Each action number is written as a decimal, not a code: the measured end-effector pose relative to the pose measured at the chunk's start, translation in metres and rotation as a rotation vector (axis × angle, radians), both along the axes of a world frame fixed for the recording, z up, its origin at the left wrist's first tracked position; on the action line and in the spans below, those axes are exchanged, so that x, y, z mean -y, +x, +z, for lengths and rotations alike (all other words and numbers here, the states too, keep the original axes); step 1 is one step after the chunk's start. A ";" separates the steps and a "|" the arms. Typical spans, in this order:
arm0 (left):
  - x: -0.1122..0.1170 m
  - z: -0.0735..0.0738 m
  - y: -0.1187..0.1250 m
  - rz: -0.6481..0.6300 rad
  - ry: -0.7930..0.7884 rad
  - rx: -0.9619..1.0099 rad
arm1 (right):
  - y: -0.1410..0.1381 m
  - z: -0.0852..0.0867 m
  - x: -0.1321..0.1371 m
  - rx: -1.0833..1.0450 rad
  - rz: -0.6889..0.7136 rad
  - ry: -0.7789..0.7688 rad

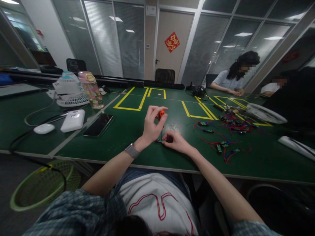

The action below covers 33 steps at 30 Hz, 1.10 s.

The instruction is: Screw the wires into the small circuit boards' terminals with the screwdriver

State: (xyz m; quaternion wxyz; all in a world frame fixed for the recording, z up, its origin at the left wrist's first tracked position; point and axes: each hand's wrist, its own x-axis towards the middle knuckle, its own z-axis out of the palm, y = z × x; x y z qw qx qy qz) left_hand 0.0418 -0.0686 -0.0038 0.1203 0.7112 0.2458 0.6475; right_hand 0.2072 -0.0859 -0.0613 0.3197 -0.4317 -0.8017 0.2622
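My left hand (153, 124), with a watch on its wrist, is closed around the orange handle of a small screwdriver (161, 113). The tool stands upright, and its thin dark shaft points down to a small green circuit board (159, 140) on the table. Low at the table top, my right hand (175, 141) pinches the right end of that board, with fingertips curled over part of it. Whether the screwdriver's tip touches the board is too small to tell. To the right lie several loose green circuit boards (219, 148) with red and blue wires.
A dark phone (98, 125), a white box-shaped device (73, 120), a drink bottle (91, 90) and a white fan (70, 90) occupy the left side. Farther right are a tangled pile of wired boards (233, 122) and another white fan (265, 112). Two people sit at the far right.
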 end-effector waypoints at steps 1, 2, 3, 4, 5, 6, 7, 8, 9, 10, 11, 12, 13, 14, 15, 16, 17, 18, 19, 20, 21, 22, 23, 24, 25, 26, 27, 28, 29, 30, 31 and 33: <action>0.000 0.000 -0.001 -0.012 0.003 -0.005 | 0.000 0.000 0.000 0.001 0.000 -0.001; 0.000 0.000 -0.001 -0.019 0.008 -0.010 | 0.000 0.001 0.000 0.002 0.000 -0.002; 0.000 0.000 -0.001 -0.021 0.016 -0.013 | 0.000 0.001 0.000 0.003 -0.001 -0.002; -0.001 0.000 -0.002 -0.020 0.025 -0.014 | 0.000 0.001 0.000 0.005 -0.001 0.001; -0.001 0.000 -0.002 -0.016 0.030 -0.014 | 0.000 0.002 0.000 0.006 0.000 0.003; -0.001 0.000 -0.002 -0.015 0.031 -0.015 | 0.000 0.002 0.000 0.009 0.002 0.006; -0.001 0.000 -0.001 -0.017 0.026 -0.015 | 0.000 0.001 0.000 0.010 0.004 0.007; -0.001 0.001 -0.001 -0.020 0.020 -0.018 | 0.000 0.001 0.000 0.012 0.005 0.009; -0.001 0.001 -0.001 -0.022 0.016 -0.020 | 0.000 0.001 0.000 0.013 0.005 0.010; -0.001 0.001 0.000 -0.021 0.016 -0.024 | 0.000 0.000 0.000 0.012 0.006 0.010; -0.001 0.001 0.001 -0.018 0.019 -0.027 | 0.000 0.000 0.000 0.009 0.006 0.010; -0.001 0.001 0.001 -0.011 0.024 -0.027 | 0.000 -0.001 0.000 0.006 0.006 0.012; -0.001 0.000 0.001 0.000 0.031 -0.026 | 0.000 -0.001 -0.001 0.005 0.005 0.013; -0.001 0.000 0.002 0.012 0.035 -0.024 | 0.000 -0.001 -0.001 0.007 0.004 0.015; -0.001 0.000 0.002 0.023 0.036 -0.022 | 0.000 -0.001 -0.001 0.010 0.002 0.016; -0.001 -0.001 0.001 0.030 0.036 -0.019 | 0.000 -0.001 -0.001 0.012 0.000 0.016; 0.000 -0.001 0.001 0.031 0.036 -0.016 | 0.000 -0.001 -0.001 0.013 -0.002 0.017; 0.000 -0.001 0.001 0.026 0.036 -0.016 | 0.000 -0.001 -0.001 0.013 -0.002 0.017; 0.000 -0.001 0.000 0.017 0.037 -0.019 | 0.000 0.000 -0.001 0.012 -0.002 0.018; 0.000 -0.001 0.000 0.008 0.040 -0.022 | 0.000 0.000 0.000 0.010 -0.003 0.020; 0.000 0.000 -0.001 0.003 0.044 -0.024 | 0.000 0.000 0.000 0.010 -0.002 0.022; 0.000 0.000 -0.001 0.000 0.048 -0.024 | 0.000 0.001 0.000 0.010 -0.002 0.023; 0.000 0.000 -0.002 0.000 0.052 -0.023 | 0.000 0.001 0.000 0.009 -0.002 0.022; 0.000 0.001 -0.002 -0.002 0.056 -0.017 | -0.001 0.001 0.001 0.007 -0.002 0.021; 0.000 0.001 -0.002 -0.006 0.060 -0.011 | -0.001 0.001 0.001 0.006 -0.002 0.020; 0.000 0.001 -0.002 -0.013 0.063 -0.005 | 0.000 0.001 0.001 0.007 -0.002 0.020; 0.000 0.002 -0.002 -0.018 0.064 -0.003 | 0.000 0.001 0.001 0.009 0.000 0.022; 0.001 0.002 -0.001 -0.019 0.066 -0.003 | 0.000 0.001 0.001 0.011 0.003 0.024; 0.001 0.003 -0.001 -0.016 0.066 -0.004 | 0.000 0.001 0.001 0.011 0.007 0.025; 0.001 0.003 -0.001 -0.010 0.068 -0.007 | 0.000 0.001 0.001 0.012 0.010 0.023; 0.001 0.003 -0.001 -0.004 0.072 -0.011 | 0.000 0.001 0.000 0.011 0.011 0.019; 0.001 0.003 -0.001 0.011 0.090 -0.012 | 0.000 0.001 0.001 0.013 0.005 0.014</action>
